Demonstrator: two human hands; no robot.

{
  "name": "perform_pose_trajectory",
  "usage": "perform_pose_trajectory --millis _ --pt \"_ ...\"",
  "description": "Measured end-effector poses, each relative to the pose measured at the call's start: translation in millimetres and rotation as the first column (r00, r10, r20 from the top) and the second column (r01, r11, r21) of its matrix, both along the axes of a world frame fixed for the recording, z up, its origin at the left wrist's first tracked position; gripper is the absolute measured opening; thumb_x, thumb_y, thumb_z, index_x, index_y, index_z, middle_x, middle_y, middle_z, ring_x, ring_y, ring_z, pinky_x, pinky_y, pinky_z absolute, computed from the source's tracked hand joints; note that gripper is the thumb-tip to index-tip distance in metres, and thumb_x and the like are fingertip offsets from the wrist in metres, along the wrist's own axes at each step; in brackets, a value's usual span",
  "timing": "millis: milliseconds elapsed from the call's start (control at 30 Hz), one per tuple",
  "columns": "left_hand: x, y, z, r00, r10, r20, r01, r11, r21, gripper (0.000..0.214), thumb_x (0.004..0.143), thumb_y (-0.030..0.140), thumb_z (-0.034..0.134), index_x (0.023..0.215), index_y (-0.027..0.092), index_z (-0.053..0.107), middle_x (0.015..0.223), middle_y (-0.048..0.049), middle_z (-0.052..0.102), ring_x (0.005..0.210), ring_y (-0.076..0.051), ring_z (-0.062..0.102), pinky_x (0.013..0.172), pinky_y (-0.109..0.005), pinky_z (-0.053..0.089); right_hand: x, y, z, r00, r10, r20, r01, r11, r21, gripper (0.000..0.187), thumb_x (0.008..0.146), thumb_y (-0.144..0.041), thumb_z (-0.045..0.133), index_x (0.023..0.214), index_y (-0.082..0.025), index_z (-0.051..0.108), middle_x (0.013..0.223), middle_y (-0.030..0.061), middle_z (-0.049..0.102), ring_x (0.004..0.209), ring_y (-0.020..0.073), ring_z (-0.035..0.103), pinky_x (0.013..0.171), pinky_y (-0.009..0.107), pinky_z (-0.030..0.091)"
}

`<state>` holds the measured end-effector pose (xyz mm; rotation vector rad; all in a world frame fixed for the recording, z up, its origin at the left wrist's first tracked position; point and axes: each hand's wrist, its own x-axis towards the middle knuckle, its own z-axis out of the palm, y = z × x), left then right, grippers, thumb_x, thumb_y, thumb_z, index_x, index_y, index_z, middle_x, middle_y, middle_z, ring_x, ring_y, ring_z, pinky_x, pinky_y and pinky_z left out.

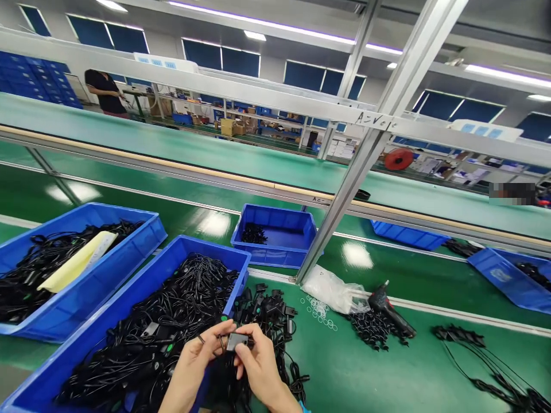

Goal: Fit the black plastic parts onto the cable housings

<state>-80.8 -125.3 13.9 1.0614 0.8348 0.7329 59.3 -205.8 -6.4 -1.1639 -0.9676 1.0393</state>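
At the right edge of the nearest blue bin (221, 256), a small black box (235, 342) is lying crosswise between the hands, the closer right hand (262, 361) gripping it, while the left hand (196, 358) is curling alongside, its hold something I am not resolving.

Cables (172, 310) piled in near bin (221, 256); left bin (112, 275) set beside it, rear bin (275, 256) placed behind, hand tool (394, 315) laid right.
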Motion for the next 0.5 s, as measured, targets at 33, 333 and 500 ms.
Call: perform_pose_trajectory --millis 33,333,500 --pt "1 3 3.2 1.000 0.001 -0.009 -0.001 1.000 0.016 0.058 0.079 0.065 0.065 0.106 0.016 0.078 0.105 -0.0145 0.077 0.099 -0.033 0.070 0.091 -0.041 0.055 1 -1 -1.1 0.998 -0.014 -0.058 0.015 1.000 0.018 0.035 0.093 -0.052 0.056 0.107 -0.020 0.057 0.072 -0.0016 0.056 0.047 0.0080 0.050 0.041 0.019 0.042" --pt "47 6 43.9 0.949 -0.229 -0.216 0.310 0.801 0.512 0.022 0.086 0.033 0.063 0.082 0.024 0.083 0.101 -0.0127 0.076 0.100 -0.032 0.067 0.092 -0.042 0.050 47 -1 -17.0 0.892 -0.196 -0.407 0.119 0.971 -0.207 0.040 0.082 -0.057 0.065 0.096 -0.021 0.068 0.078 0.0009 0.055 0.057 0.0106 0.047 0.043 0.019 0.033" --pt "70 -7 49.7 0.736 -0.497 -0.460 0.672 0.460 0.580 0.022 0.088 0.023 0.058 0.078 0.025 0.078 0.079 -0.0080 0.074 0.083 -0.026 0.065 0.081 -0.034 0.047 58 0 -34.6 0.807 -0.116 -0.579 -0.024 0.973 -0.229 0.068 0.077 -0.080 0.049 0.102 -0.019 0.068 0.083 0.0078 0.063 0.070 0.0217 0.058 0.059 0.033 0.048"
